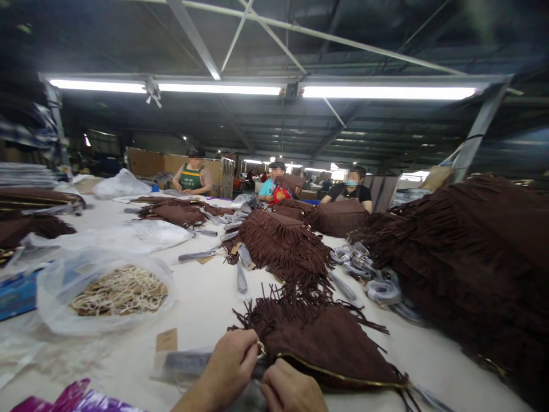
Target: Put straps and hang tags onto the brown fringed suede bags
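Note:
My left hand [229, 366] comes in at the bottom centre, its fingertips pinching a small metal ring [260, 349] at the end of a zipper. That gold-edged zipper [338, 373] runs along the lower edge of a dark brown suede fringed bag [317, 343] lying on the white table [206, 309]. My right hand [291, 392] sits just below the ring, its fingers curled against the bag's zipper end. A grey plastic-wrapped strap [189, 366] lies under my left hand, partly hidden.
Several more fringed bags [283, 249] lie along the table, with a large pile [463, 269] at the right. A plastic bag of cream cords [118, 292] sits at the left, near a kraft tag [166, 340]. Co-workers [351, 189] sit across the table.

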`<state>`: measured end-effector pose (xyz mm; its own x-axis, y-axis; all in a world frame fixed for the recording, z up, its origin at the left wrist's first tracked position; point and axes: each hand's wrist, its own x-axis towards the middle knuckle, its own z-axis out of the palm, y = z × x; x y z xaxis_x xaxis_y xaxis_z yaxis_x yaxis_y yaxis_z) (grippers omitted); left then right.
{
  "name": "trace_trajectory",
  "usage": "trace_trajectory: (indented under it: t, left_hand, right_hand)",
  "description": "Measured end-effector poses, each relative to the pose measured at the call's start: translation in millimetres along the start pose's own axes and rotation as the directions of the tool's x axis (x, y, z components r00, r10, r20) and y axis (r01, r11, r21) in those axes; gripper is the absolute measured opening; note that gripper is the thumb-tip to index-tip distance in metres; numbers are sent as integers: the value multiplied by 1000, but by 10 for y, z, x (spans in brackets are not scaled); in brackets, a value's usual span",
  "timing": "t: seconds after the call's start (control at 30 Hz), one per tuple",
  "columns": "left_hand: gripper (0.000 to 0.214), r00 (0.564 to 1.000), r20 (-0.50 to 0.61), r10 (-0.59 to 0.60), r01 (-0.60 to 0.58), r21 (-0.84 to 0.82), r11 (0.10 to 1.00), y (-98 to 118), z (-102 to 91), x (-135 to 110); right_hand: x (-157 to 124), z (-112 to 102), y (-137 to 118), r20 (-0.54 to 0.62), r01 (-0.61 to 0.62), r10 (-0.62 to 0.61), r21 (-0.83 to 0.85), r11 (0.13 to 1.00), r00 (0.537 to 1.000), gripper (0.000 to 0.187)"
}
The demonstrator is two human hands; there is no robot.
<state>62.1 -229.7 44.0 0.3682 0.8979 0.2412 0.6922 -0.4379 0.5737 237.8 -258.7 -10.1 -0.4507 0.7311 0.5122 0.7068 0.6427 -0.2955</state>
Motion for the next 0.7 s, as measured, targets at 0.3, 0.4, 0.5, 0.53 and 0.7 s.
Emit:
trace_trajectory:
  t: [0.3, 0.4, 0.5, 0.53, 0.7]
  left_hand:
    - [14, 995, 96, 39, -43, 45, 998, -13, -98, -63]
    - [19, 992, 91, 86, -97, 127, 987, -24, -96, -91]
    - [17, 989, 101, 110, -126, 176, 976, -24, -120, -100]
    - [17, 988, 102, 116, -134, 190, 973, -25, -127, -100]
    - [19, 985, 78, 151, -165, 219, 962, -36, -143, -91]
  right_hand:
    - [296, -662, -241, 160, -291, 246, 389, 874, 956, 13]
    - [403, -742, -182, 163, -236, 201, 231, 944, 966, 15]
    - [482, -706, -70, 216, -143, 130, 43, 989, 968, 15]
    - [504, -687, -47, 239, -115, 112, -1, 993, 965, 15]
    - [605, -661, -108, 309, -71, 136, -213, 974, 941, 14]
